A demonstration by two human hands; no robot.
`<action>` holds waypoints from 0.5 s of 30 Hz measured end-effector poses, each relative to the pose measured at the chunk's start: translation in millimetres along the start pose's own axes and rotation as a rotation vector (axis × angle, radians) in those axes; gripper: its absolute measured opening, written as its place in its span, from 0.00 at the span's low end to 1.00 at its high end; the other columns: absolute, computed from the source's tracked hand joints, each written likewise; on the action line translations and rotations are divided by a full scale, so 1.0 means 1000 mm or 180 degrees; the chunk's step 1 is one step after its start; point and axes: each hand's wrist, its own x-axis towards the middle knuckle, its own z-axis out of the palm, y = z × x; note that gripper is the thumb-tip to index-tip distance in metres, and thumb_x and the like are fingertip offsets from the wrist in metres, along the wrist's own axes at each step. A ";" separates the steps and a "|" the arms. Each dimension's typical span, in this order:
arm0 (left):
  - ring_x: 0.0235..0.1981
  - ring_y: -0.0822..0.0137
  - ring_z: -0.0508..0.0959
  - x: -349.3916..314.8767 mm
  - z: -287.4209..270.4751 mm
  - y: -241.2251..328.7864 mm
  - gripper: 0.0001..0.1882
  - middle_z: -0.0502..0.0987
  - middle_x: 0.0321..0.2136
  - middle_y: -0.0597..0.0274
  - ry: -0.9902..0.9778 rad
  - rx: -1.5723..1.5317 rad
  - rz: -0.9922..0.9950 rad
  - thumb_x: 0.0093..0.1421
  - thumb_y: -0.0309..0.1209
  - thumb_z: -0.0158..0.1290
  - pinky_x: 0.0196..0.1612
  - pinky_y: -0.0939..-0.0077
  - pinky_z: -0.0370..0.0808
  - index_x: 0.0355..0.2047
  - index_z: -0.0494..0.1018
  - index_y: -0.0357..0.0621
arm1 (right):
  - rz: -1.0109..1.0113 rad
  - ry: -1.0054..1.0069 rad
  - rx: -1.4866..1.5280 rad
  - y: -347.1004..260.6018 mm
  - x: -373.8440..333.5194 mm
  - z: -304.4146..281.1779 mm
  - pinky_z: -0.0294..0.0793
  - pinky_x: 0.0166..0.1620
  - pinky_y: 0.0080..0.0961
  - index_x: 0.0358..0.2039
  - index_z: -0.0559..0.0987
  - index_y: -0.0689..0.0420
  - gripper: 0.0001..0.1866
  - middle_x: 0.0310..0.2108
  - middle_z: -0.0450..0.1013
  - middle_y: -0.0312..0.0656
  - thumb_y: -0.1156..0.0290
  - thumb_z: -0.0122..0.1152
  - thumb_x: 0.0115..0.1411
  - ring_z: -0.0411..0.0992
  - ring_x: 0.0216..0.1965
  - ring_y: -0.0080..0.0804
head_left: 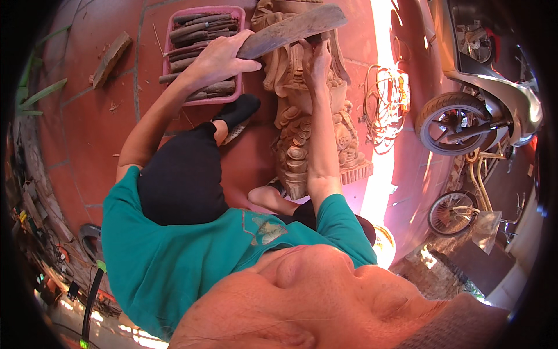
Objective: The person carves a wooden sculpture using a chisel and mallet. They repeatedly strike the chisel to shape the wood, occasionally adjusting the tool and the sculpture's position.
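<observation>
My left hand (220,61) is closed round the narrow end of a long, flat wooden club (293,30). The club reaches to the right, its wide end over my right hand (317,65). My right hand is closed, held upright against a carved wooden sculpture (297,134). A small dark end (317,39) shows at its fingertips just under the club; the rest of what it grips is hidden. Rounded, stacked shapes and folds are cut into the sculpture, which lies on the floor in front of me.
A pink plastic basket (239,87) full of slim dark-handled tools (203,35) stands left of the sculpture. A wood offcut (110,60) lies farther left on the red tiles (104,139). Coiled cable (381,107) lies at the right, before a motorbike (465,125) and a bicycle (456,212).
</observation>
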 end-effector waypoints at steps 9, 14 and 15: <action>0.40 0.52 0.81 -0.009 -0.003 0.020 0.32 0.81 0.38 0.43 0.0229 -0.0292 0.0282 0.57 0.40 0.65 0.47 0.60 0.75 0.58 0.68 0.38 | 0.0152 -0.0115 -0.0201 -0.005 0.000 -0.003 0.75 0.35 0.46 0.48 0.68 0.65 0.15 0.33 0.79 0.57 0.72 0.61 0.67 0.78 0.36 0.60; 0.42 0.57 0.81 -0.004 0.003 0.005 0.33 0.81 0.41 0.45 -0.0047 0.0041 0.0023 0.58 0.39 0.66 0.49 0.63 0.74 0.59 0.68 0.37 | 0.0047 -0.0107 -0.0464 -0.006 -0.003 0.002 0.76 0.33 0.47 0.52 0.66 0.64 0.18 0.30 0.79 0.57 0.74 0.61 0.66 0.79 0.33 0.60; 0.42 0.57 0.81 -0.004 0.002 0.003 0.33 0.81 0.41 0.45 -0.0075 0.0227 0.0004 0.58 0.38 0.66 0.49 0.63 0.74 0.59 0.68 0.37 | -0.0006 -0.0085 -0.0435 -0.006 -0.004 0.001 0.76 0.33 0.47 0.54 0.66 0.64 0.20 0.30 0.79 0.57 0.75 0.61 0.66 0.79 0.33 0.60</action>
